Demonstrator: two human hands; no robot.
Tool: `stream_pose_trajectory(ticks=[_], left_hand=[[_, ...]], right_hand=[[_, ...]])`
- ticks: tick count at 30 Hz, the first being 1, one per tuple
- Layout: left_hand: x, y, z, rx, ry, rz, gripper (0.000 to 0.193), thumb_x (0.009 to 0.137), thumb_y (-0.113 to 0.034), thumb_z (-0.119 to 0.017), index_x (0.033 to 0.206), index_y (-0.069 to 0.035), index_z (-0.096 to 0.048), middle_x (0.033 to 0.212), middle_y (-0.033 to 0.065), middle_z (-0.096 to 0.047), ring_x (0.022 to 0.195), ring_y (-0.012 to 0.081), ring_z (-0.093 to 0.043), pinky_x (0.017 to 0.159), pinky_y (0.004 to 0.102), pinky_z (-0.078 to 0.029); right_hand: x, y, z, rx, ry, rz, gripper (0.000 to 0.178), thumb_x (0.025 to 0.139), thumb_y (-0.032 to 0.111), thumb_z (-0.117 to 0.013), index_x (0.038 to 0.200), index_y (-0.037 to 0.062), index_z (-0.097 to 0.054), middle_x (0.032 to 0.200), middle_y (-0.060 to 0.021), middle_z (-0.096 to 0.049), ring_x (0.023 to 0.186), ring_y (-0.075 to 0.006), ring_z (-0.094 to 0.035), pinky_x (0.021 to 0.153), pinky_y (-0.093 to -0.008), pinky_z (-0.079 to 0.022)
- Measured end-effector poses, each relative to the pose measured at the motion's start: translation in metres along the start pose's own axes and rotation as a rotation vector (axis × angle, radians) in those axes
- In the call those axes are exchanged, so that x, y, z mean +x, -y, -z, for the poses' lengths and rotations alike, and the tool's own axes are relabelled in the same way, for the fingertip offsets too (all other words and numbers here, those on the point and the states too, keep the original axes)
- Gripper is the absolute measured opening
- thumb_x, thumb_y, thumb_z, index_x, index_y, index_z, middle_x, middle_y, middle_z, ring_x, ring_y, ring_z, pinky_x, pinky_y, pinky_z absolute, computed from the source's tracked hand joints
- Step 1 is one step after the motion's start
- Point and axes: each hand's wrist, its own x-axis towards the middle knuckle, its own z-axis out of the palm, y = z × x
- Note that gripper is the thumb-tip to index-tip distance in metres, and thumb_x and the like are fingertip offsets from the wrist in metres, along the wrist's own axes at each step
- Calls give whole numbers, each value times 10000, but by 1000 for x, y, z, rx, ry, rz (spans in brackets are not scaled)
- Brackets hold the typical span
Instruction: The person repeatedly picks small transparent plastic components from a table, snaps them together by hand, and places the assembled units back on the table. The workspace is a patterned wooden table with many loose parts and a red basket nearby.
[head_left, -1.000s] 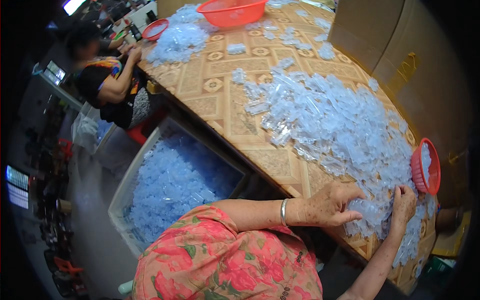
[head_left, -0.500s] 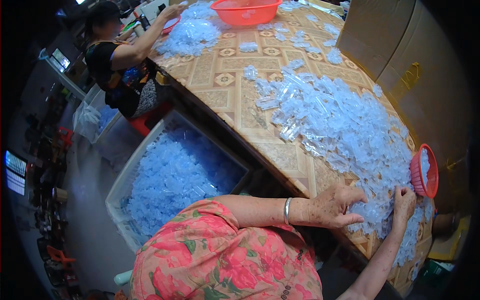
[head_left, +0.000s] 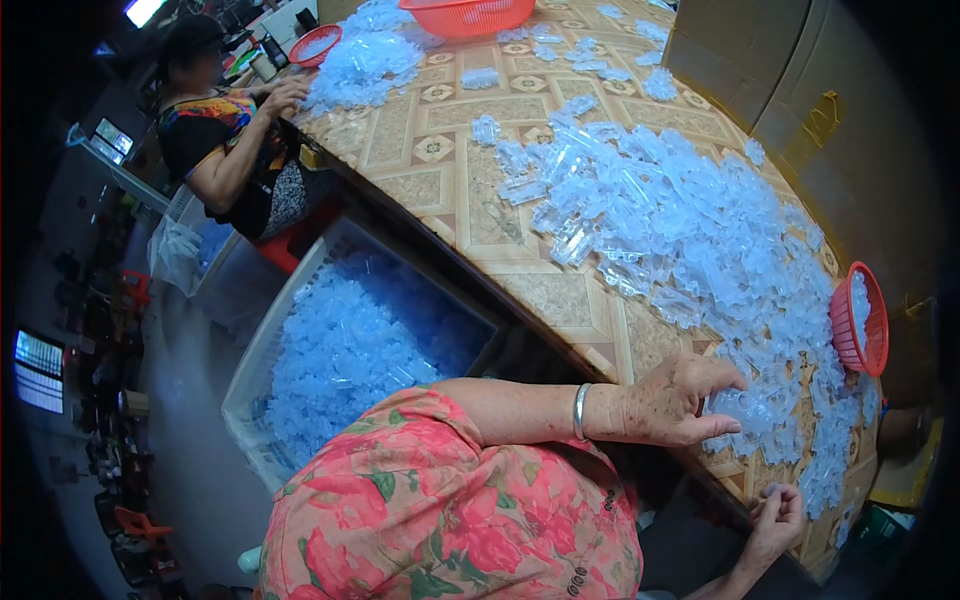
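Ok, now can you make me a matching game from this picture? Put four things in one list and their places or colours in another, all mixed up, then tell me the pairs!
Things:
1. Bracelet
2. Large red basket
3. Pale crate
4. Shirt

Places and colours:
A. Beside the table, with a heap of bluish plastic pieces inside
B. Pink flowers and green leaves
C. Silver, around the wrist of the left hand
D. On the far end of the table

Right pairs: 1-C, 2-D, 3-A, 4-B
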Motion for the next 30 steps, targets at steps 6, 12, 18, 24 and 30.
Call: stream_pose_trajectory(ticks=[6, 12, 18, 24, 30], left_hand=[[2, 4, -13, -2, 26, -50, 352, 792, -198, -794, 1044, -10, -636, 901, 118, -672, 622, 231, -635, 553, 321, -480], [-1, 2, -6, 41, 57, 99, 375, 779, -163, -813, 1090, -21, -657, 873, 95, -665, 636, 140, -598, 566, 283, -473], [2, 4, 0, 11, 135, 260, 335, 808, -97, -790, 1106, -12, -663, 867, 74, -678, 762, 127, -628, 663, 259, -512], [4, -3, 12, 116, 212, 113, 324, 811, -130, -779, 1082, 7, -666, 887, 119, -687, 781, 195, -664, 705, 300, -516], [-19, 0, 51, 252, 280, 120, 311, 783, -140, -789, 1046, -10, -686, 970, 126, -700, 878, 259, -667, 782, 343, -506]], right_hand=[[-9, 1, -10, -298, 81, -50, 102, 944, 86, -615, 888, 0, -626, 707, 17, -596, 582, -37, -485, 529, -220, -392], [-2, 9, -13, -555, 11, 99, 166, 915, 163, -626, 975, 9, -636, 689, -120, -592, 627, -233, -585, 626, -393, -469], [-9, 18, -17, -549, -50, 46, 262, 876, 150, -699, 1119, 66, -652, 679, -78, -581, 630, -202, -593, 629, -358, -486], [-8, 20, -18, -501, -79, -35, 206, 880, 137, -696, 1054, 30, -665, 675, -21, -557, 588, -123, -520, 597, -300, -455], [-18, 33, -46, -342, -172, 316, 191, 855, 66, -720, 1036, 32, -671, 897, -48, -618, 676, -111, -547, 627, -281, -477]])
